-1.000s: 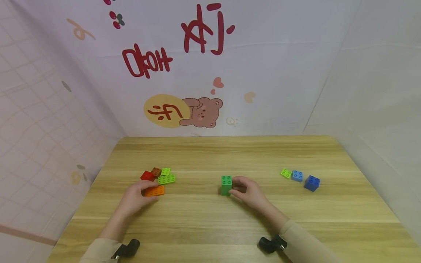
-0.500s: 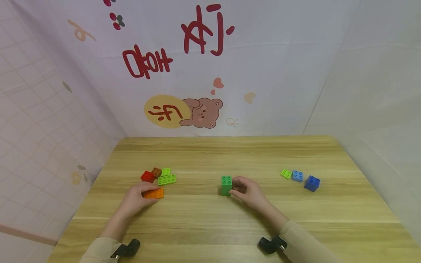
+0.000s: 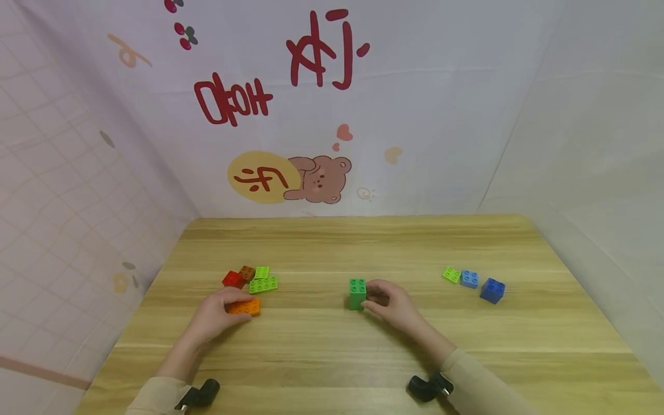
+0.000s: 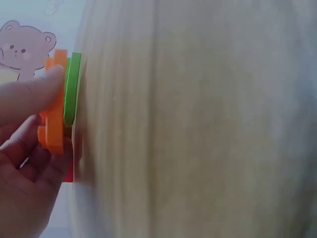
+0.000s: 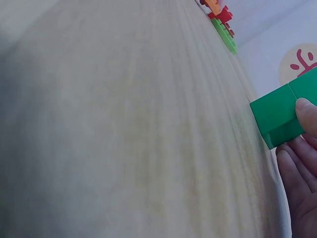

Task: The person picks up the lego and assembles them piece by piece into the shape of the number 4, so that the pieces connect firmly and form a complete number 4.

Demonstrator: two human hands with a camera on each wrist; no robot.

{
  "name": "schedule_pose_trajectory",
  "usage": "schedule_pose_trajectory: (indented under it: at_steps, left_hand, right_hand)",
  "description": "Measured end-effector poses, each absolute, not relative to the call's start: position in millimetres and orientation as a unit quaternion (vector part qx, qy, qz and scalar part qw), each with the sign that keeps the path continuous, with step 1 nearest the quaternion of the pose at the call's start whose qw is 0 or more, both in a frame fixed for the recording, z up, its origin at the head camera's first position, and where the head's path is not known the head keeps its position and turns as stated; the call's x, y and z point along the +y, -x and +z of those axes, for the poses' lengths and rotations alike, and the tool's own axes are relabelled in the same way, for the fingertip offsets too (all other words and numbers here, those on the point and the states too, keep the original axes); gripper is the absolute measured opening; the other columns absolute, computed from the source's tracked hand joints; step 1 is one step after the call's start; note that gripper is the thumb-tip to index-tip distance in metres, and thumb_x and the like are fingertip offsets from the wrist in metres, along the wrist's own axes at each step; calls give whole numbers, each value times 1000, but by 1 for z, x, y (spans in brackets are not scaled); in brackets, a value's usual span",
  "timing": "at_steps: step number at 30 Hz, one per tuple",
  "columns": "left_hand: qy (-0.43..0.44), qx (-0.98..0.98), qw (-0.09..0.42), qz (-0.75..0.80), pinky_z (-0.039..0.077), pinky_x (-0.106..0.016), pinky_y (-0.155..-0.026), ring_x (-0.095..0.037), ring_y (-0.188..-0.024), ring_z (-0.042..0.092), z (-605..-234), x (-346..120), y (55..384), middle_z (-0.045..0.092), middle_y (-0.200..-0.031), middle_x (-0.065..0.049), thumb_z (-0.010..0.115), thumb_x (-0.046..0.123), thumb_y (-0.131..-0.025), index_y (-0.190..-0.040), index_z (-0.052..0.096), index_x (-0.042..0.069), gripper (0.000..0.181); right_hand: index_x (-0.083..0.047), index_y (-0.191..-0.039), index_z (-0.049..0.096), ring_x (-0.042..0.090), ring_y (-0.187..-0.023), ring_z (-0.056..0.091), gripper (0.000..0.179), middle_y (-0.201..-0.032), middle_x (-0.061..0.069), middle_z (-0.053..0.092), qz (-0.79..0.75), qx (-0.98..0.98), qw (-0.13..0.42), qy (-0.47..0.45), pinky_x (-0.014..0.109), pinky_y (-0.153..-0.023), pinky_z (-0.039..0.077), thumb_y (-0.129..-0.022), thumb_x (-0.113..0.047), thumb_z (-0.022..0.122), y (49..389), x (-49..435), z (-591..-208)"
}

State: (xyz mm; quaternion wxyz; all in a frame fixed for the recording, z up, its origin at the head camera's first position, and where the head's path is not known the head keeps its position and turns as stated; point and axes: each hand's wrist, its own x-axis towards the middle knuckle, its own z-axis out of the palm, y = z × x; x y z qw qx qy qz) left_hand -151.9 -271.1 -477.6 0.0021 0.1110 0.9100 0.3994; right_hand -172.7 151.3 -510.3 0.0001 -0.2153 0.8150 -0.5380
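My left hand (image 3: 210, 314) pinches an orange brick (image 3: 248, 306) between thumb and fingers at the left of the table. In the left wrist view the orange brick (image 4: 58, 106) stands out from the tabletop, studs facing away from it. Just beyond lie a long lime brick (image 3: 263, 285), a small lime brick (image 3: 261, 272), a brown brick (image 3: 247, 273) and a red brick (image 3: 234, 279). Near the middle, my right hand (image 3: 396, 305) grips a green block (image 3: 357, 294) by its right side. A seam across this green block (image 5: 282, 114) shows two bricks stacked.
On the right of the wooden table (image 3: 332, 357) lie a small lime brick (image 3: 451, 275), a light blue brick (image 3: 469, 279) and a taller dark blue brick (image 3: 492, 290). A printed cloth (image 3: 441, 115) hangs behind the table's far edge.
My left hand and the orange brick have shifted slightly toward me, widening the gap to the long lime brick. The right hand keeps its hold on the green block in place.
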Motion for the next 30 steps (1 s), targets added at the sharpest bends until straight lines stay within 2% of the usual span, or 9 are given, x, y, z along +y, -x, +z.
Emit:
schedule_pose_trajectory:
  at_steps: [5,12,20,27,30]
  left_hand:
    - [-128,913,-3,388,37,-57,-103,-35,-118,55,-470,-261,151,66,-120,-13,88,12,-73,-108,78,12,36]
    - [-166,914,-8,370,44,-52,-96,-26,-106,59,-456,-236,152,68,-109,0,86,14,-76,-110,77,13,35]
    - [-194,901,10,387,44,-51,-99,-27,-111,59,-447,-205,154,69,-112,-1,85,16,-79,-113,76,11,35]
    - [-243,891,15,383,51,-39,-90,-16,-101,61,-440,-173,160,67,-108,6,83,15,-81,-113,76,15,33]
    - [-265,884,15,385,51,-37,-89,-15,-100,60,-435,-160,161,66,-107,7,82,15,-82,-115,76,13,33]
  right_hand:
    - [-4,-116,66,22,-99,68,31,-109,9,69,-539,817,16,205,28,-84,55,-87,-10,77,172,152,-509]
    - [-4,-117,66,21,-99,68,32,-111,9,69,-543,816,23,199,27,-85,54,-87,-9,76,172,152,-508]
    - [-3,-116,66,21,-98,68,31,-110,10,69,-546,810,12,213,29,-84,55,-87,-8,77,173,151,-510]
    - [-3,-115,66,21,-98,68,31,-109,10,70,-544,812,9,209,28,-85,55,-86,-9,77,174,151,-510]
    - [-3,-116,66,22,-98,68,31,-109,10,70,-545,811,10,211,29,-85,55,-87,-9,77,173,151,-509]
